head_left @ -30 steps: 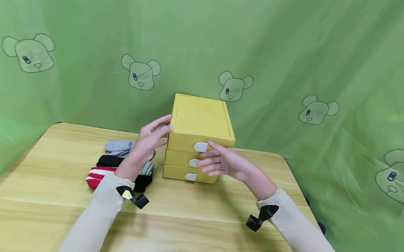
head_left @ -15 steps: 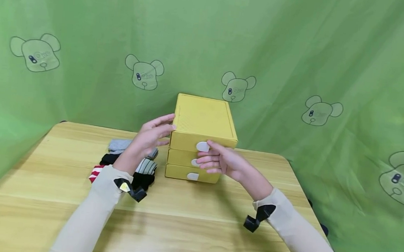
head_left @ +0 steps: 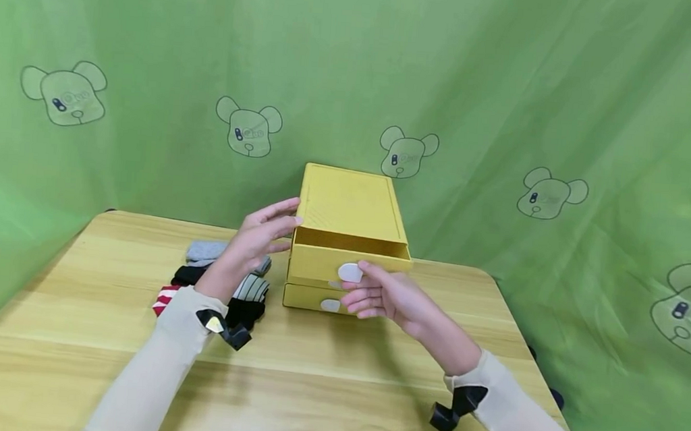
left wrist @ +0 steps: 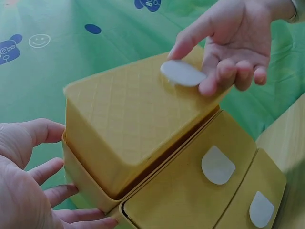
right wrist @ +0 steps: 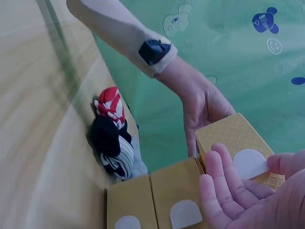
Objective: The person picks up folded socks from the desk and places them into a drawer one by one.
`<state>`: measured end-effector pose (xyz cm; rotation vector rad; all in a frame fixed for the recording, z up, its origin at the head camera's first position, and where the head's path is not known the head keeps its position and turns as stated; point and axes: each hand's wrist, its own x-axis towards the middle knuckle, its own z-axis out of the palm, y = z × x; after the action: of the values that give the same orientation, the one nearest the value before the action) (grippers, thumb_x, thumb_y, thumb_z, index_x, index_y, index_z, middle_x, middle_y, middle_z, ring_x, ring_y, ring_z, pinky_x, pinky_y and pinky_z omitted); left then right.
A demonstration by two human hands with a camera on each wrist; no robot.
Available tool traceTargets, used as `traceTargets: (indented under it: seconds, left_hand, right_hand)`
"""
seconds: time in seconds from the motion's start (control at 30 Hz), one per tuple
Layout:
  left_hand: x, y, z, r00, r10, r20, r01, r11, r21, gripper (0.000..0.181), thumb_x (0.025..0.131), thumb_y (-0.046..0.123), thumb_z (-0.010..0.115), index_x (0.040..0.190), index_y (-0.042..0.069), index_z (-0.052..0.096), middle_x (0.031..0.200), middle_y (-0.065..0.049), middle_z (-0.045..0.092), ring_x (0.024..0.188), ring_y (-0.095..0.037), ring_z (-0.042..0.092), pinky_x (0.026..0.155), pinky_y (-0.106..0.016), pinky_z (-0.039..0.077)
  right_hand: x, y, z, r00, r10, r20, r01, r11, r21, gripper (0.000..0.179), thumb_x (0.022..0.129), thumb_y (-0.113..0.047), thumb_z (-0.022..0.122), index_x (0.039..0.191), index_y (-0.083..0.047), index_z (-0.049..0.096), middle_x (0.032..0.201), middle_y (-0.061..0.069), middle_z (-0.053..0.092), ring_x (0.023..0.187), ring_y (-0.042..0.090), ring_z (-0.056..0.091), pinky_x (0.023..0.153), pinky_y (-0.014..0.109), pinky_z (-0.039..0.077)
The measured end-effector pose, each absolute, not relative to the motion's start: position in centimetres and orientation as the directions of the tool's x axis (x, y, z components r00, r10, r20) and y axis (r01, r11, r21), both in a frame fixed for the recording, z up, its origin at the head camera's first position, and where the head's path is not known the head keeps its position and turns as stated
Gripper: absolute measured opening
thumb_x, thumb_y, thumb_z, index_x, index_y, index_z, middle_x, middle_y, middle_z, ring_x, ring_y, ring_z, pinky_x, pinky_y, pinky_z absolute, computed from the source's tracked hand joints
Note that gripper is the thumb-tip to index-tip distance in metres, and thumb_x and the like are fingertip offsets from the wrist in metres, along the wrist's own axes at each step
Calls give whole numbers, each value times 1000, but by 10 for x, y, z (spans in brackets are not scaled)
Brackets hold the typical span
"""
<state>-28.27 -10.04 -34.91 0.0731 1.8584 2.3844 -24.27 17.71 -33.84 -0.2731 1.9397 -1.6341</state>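
A yellow three-tier drawer unit [head_left: 352, 202] stands on the table, its top drawer [head_left: 317, 262] pulled partway out. My right hand [head_left: 396, 301] pinches the white handle [left wrist: 182, 73] of that drawer between thumb and fingers. Against the unit's left side rest the fairly straight fingers of my left hand [left wrist: 21, 183], which steadies nothing else. Both lower drawers, the middle one [left wrist: 219, 176] and the bottom one [head_left: 302, 297], are pushed in, each with a white handle. The inside of the top drawer shows only as a narrow dark yellow gap.
Rolled socks lie left of the unit, partly behind my left forearm: a grey pair [head_left: 204, 250], a red-and-white pair [right wrist: 110, 104], a striped pair [head_left: 252, 288] and black ones [head_left: 244, 313]. A green curtain [head_left: 334, 52] hangs behind the wooden table [head_left: 306, 402].
The top drawer has slid out towards me, with my right hand pulling back on its handle. My left hand has stayed at the unit's left side.
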Motion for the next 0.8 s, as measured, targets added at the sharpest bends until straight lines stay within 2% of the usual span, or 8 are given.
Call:
traceTargets:
  seconds: [0.23, 0.5, 0.8]
  left_hand:
    - [-284, -98, -348, -992, 124, -31, -61, -242, 968, 56, 99, 15, 64, 152, 18, 48, 160, -3, 44, 134, -28, 53, 112, -52, 47]
    - [-285, -98, -350, -991, 129, -36, -65, -229, 971, 57, 98, 15, 65, 153, 19, 48, 160, -4, 45, 132, -27, 55, 111, -51, 48]
    - [-286, -104, -350, -989, 144, -36, -68, -228, 971, 58, 99, 16, 65, 154, 19, 46, 162, -4, 42, 133, -28, 54, 114, -54, 44]
  right_hand:
    - [-218, 185, -338, -820, -499, -280, 177, 244, -954, 64, 105, -50, 49, 126, 8, 65, 92, 4, 79, 86, 18, 75, 83, 31, 61]
    - [-188, 189, -342, -826, -503, -254, 157, 228, -961, 57, 106, -48, 48, 117, 4, 70, 89, 4, 79, 82, 16, 75, 82, 32, 61]
    - [-160, 187, -348, -816, -513, -265, 173, 220, -960, 56, 106, -47, 48, 119, 3, 70, 91, 6, 79, 82, 17, 75, 81, 32, 61]
